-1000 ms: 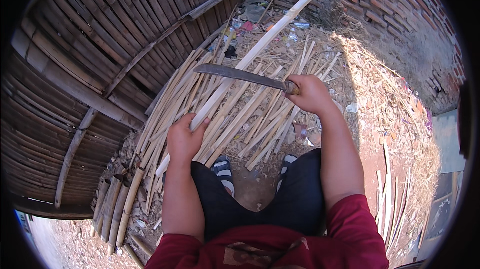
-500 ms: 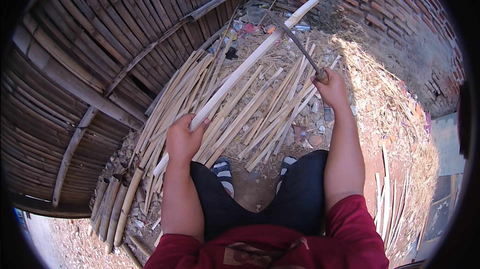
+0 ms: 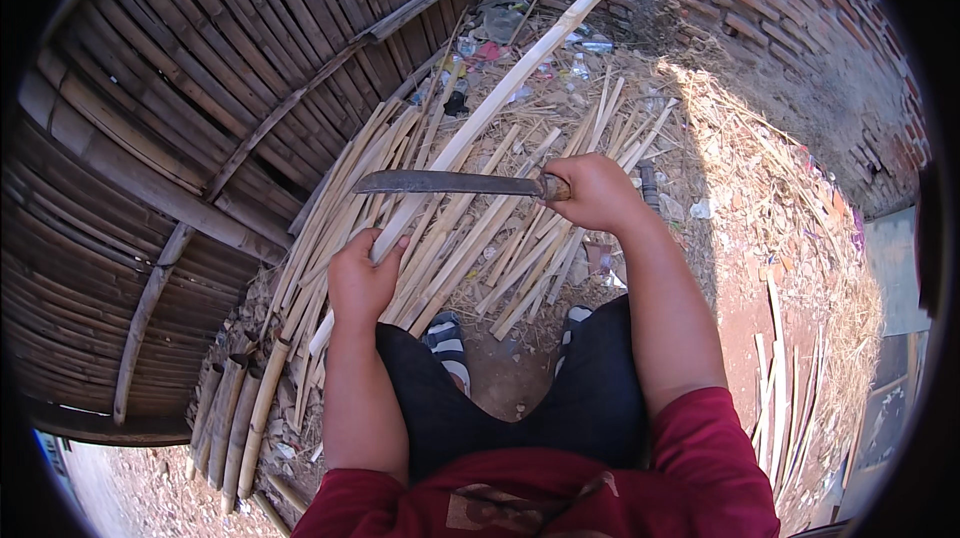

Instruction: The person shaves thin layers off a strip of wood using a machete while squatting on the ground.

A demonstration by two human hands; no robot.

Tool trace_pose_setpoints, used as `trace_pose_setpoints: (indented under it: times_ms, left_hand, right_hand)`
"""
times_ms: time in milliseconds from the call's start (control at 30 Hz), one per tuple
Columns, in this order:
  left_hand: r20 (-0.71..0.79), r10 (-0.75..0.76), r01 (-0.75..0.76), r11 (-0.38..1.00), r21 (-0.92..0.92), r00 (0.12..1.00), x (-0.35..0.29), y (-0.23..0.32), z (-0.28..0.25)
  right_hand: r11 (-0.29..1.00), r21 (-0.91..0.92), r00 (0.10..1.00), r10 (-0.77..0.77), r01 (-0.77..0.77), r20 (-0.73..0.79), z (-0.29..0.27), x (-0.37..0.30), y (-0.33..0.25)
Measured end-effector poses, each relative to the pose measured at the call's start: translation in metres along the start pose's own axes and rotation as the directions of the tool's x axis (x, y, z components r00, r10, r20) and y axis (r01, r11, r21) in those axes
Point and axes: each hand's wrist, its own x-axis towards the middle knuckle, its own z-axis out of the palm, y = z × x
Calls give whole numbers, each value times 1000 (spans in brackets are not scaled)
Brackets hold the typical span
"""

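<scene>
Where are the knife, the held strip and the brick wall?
Knife [image 3: 450, 182]: head view, middle of the blade.
Strip [image 3: 506, 92]: head view, pale face beyond the knife.
Brick wall [image 3: 765, 13]: head view, bare bricks.

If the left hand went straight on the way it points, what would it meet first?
Probably the knife, near its tip, though depth is unclear: it may sit higher than the left hand.

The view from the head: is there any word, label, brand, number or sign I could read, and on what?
None can be read.
The curved dark metal knife and the long pale wooden strip show no visible lettering.
The dark red cloth shirt bears a tan print, too indistinct to read.
Any labels on the crumpled plastic litter are too small.
</scene>
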Motion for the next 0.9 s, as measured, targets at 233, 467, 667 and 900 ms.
trace_pose_setpoints:
  times_ms: [233,467,667,900]
  left_hand:
    - [25,-51,51,999,-9,998,2,3,-3]
    - [20,10,-11,999,48,1000,0,4,0]
    - [60,-59,56,997,60,996,-1,10,-3]
    - [40,-41,42,999,-28,998,-3,12,-5]
  right_hand:
    - [939,196,896,332,-283,-294,-4,-10,66]
    - [906,222,869,413,-360,-274,-15,-13,66]
    - [988,82,987,138,-131,-87,-11,-6,18]
    - [976,90,961,212,-199,-177,-8,-8,35]
